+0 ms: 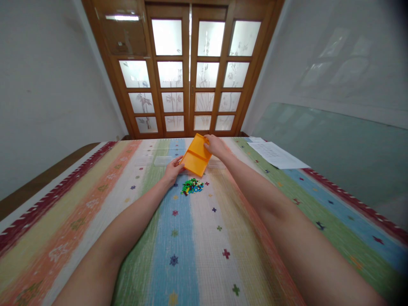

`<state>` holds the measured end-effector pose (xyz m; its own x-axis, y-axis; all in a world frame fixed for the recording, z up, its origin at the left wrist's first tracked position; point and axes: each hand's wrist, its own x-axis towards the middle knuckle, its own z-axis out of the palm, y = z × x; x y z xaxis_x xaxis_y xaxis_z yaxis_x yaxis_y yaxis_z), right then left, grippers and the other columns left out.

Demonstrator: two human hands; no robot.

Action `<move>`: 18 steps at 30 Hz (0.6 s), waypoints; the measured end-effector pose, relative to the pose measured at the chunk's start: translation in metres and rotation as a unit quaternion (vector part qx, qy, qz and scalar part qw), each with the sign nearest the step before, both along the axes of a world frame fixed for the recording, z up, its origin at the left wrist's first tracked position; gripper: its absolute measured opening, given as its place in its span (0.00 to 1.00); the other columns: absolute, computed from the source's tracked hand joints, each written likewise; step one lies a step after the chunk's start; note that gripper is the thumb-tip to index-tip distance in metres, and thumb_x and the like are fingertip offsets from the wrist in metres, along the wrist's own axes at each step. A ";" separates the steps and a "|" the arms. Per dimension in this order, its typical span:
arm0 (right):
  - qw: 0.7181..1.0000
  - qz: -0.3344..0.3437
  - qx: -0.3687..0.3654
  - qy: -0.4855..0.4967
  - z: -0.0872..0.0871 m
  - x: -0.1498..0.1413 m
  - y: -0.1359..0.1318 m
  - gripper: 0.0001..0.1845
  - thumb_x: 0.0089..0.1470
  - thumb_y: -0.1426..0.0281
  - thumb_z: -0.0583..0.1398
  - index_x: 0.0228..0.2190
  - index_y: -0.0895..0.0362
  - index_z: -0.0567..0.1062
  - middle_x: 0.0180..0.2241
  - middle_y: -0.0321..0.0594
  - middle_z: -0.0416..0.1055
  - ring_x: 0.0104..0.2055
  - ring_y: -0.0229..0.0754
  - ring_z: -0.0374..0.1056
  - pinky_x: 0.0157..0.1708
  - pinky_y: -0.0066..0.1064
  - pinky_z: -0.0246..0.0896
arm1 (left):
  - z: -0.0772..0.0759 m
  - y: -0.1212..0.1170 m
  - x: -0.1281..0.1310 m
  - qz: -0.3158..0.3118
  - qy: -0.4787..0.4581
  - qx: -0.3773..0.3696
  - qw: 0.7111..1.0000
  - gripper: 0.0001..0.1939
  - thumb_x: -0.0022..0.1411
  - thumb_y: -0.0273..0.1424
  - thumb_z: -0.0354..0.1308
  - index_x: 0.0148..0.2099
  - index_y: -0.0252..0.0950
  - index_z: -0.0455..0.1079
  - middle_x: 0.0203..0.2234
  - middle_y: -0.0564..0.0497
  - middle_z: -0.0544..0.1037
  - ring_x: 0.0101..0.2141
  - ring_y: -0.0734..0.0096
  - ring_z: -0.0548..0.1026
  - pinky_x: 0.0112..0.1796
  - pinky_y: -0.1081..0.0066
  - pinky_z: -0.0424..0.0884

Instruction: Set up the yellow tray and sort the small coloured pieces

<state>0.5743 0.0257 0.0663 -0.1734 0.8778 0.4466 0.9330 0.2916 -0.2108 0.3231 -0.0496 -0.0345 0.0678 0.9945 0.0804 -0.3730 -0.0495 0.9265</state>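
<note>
Between my two hands is a shallow orange-yellow plastic tray point(195, 163), tilted, with a divider across its inside. My left hand point(174, 169) grips its lower left edge, fingers behind and thumb in front. At the upper right edge, my right hand point(215, 145) is closed on the tray too. Just below the tray's lower corner lies a small pile of tiny bricks point(191, 186), mostly green with blue, yellow, white and dark pieces. The tray shows no pieces inside it.
A striped cloth point(204, 238) covers the table. Behind my left hand lies a clear plastic container point(163, 161); another clear one point(217, 164) is partly hidden by my right arm. Printed paper sheets point(277, 154) lie at the far right. Wooden glazed doors point(190, 70) stand beyond.
</note>
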 end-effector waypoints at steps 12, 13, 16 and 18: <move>0.997 0.060 0.050 0.000 -0.002 -0.006 -0.015 0.22 0.70 0.67 0.56 0.61 0.58 0.73 0.59 0.52 0.72 0.60 0.52 0.68 0.61 0.40 0.62 | 0.003 0.000 -0.003 0.006 -0.030 0.008 0.999 0.30 0.59 0.25 0.69 0.63 0.36 0.72 0.59 0.43 0.79 0.51 0.63 0.81 0.51 0.65 0.78; 0.996 0.065 0.065 -0.006 -0.003 -0.008 -0.023 0.20 0.70 0.67 0.55 0.59 0.58 0.75 0.58 0.52 0.73 0.60 0.52 0.68 0.61 0.40 0.62 | 0.004 0.000 -0.003 0.008 -0.032 0.006 0.999 0.30 0.60 0.25 0.69 0.64 0.36 0.72 0.59 0.43 0.79 0.50 0.64 0.81 0.51 0.66 0.79; 0.995 0.070 0.049 -0.047 -0.006 -0.016 -0.048 0.17 0.71 0.67 0.54 0.50 0.57 0.80 0.51 0.52 0.76 0.54 0.53 0.70 0.56 0.41 0.63 | 0.004 -0.001 -0.001 0.016 -0.025 0.000 1.000 0.30 0.60 0.24 0.68 0.64 0.35 0.70 0.56 0.43 0.80 0.48 0.66 0.82 0.50 0.67 0.79; 0.993 0.073 0.021 -0.085 -0.011 -0.022 -0.062 0.16 0.71 0.67 0.55 0.47 0.57 0.82 0.48 0.53 0.77 0.52 0.54 0.70 0.54 0.41 0.64 | 0.003 -0.001 0.000 0.019 -0.012 0.002 1.000 0.30 0.60 0.26 0.68 0.64 0.36 0.70 0.54 0.43 0.81 0.47 0.66 0.82 0.50 0.66 0.78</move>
